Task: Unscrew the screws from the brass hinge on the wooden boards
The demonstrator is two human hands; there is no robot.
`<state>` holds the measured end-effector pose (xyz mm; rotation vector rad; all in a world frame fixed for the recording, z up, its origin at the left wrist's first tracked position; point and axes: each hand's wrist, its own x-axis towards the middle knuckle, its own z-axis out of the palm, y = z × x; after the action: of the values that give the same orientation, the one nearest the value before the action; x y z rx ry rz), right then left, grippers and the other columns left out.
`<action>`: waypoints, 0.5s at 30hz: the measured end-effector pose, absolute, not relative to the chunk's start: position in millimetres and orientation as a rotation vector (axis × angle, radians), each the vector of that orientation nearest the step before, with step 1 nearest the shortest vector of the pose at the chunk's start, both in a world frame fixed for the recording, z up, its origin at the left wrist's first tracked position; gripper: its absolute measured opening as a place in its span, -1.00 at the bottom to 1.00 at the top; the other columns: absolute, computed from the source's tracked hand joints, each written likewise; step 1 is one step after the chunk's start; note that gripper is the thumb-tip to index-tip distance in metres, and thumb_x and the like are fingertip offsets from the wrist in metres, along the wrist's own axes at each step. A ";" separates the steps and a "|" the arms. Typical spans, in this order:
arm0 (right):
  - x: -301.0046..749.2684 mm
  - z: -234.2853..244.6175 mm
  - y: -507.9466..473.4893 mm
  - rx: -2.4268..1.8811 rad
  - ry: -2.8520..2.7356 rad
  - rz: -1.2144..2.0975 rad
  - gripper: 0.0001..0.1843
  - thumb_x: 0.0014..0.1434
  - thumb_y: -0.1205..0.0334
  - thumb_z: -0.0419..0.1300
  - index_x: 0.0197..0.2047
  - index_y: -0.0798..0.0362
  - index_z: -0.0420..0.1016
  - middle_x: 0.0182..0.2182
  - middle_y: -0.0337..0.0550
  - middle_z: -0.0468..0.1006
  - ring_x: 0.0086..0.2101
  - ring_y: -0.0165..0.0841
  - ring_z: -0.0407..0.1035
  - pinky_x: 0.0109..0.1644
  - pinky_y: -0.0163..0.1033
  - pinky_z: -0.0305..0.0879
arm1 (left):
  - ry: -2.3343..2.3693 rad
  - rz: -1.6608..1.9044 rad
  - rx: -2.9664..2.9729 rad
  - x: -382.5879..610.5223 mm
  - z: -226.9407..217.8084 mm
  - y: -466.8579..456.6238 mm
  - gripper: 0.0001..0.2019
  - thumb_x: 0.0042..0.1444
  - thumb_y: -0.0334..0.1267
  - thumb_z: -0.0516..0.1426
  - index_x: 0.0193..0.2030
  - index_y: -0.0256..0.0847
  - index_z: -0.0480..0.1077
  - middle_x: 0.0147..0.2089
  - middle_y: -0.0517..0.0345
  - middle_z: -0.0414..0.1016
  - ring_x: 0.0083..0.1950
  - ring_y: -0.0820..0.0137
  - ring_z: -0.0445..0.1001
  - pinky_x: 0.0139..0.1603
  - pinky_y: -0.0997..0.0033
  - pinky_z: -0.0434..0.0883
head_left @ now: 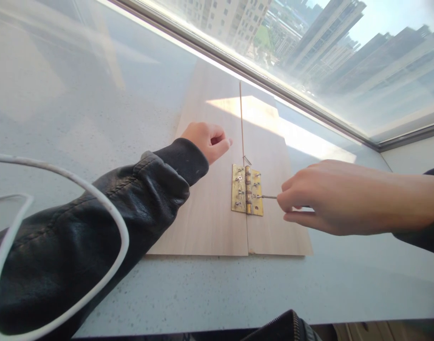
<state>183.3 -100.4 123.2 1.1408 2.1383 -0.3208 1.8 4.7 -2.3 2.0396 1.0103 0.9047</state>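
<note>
The right hand (319, 199) pinches a thin, probably stiff screwdriver (268, 197) by its handle end at the hinge (238, 189), while the left hand (206, 139) lies clenched beside it.

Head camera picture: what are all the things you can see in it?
counter: one, speckled grey, under the boards
wooden boards: two, pale, side by side on the counter
hinge: one, brass, across the seam between the boards
screws: several, silvery, in the hinge
thin metal tool: one, grey, tip at the hinge's right leaf
cable: one, white, looping at near left
window: one, bright, along the far edge
left hand: one, fisted, resting on the left board
right hand: one, pinching the thin metal tool
</note>
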 end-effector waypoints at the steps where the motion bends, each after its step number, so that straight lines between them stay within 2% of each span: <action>1: 179.8 122.5 -97.8 1.089 2.105 -0.296 -0.72 0.10 0.21 0.10 -0.61 0.03 0.42 -0.63 -0.22 0.39 -0.60 -0.40 0.22 -0.48 -0.25 0.02 | 1.013 0.904 2.038 1.8 -2.3 4.8 -0.73 0.00 -0.20 0.10 -0.65 -0.22 0.23 -0.67 0.27 0.15 -0.57 0.51 0.10 -0.44 0.37 0.09; 5: 172.1 120.9 -85.4 1.139 2.050 -0.503 -0.67 0.14 0.20 0.04 -0.64 0.05 0.28 -0.67 -0.28 0.28 -0.61 -0.45 0.11 -0.48 -0.26 0.02 | 1.020 0.871 2.041 1.9 -1.8 6.3 -0.73 0.00 -0.19 0.11 -0.65 -0.23 0.24 -0.68 0.28 0.12 -0.58 0.53 0.09 -0.45 0.39 0.09; 10: 185.3 117.0 -82.0 1.498 1.799 -0.897 -0.57 0.14 -0.01 0.04 -0.63 0.04 0.07 -0.65 -0.34 0.05 -0.60 -0.48 -0.03 -0.53 -0.30 -0.02 | 1.015 0.857 2.077 2.4 -1.6 7.9 -0.72 0.02 -0.21 0.09 -0.66 -0.24 0.22 -0.69 0.29 0.10 -0.59 0.54 0.08 -0.47 0.40 0.07; 12: 189.0 115.2 -85.0 1.619 1.725 -1.002 -0.55 0.11 -0.05 0.07 -0.63 0.04 0.06 -0.62 -0.33 0.02 -0.59 -0.48 -0.04 -0.54 -0.30 -0.05 | 1.013 0.864 2.082 2.4 -2.2 7.7 -0.71 0.02 -0.22 0.09 -0.66 -0.24 0.22 -0.70 0.29 0.09 -0.59 0.55 0.08 -0.47 0.41 0.06; 15: 186.7 113.9 -89.4 1.824 1.584 -1.162 -0.56 0.07 0.00 0.12 -0.65 0.05 0.07 -0.66 -0.35 -0.04 -0.62 -0.51 -0.09 -0.57 -0.30 -0.14 | 1.016 0.906 2.077 2.4 -3.4 6.4 -0.71 0.02 -0.21 0.09 -0.65 -0.25 0.22 -0.69 0.30 0.09 -0.59 0.56 0.07 -0.48 0.42 0.06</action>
<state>186.7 -89.4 113.9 1.8236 1.5839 -1.1621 2.4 6.4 -3.4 2.0767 1.0162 0.9056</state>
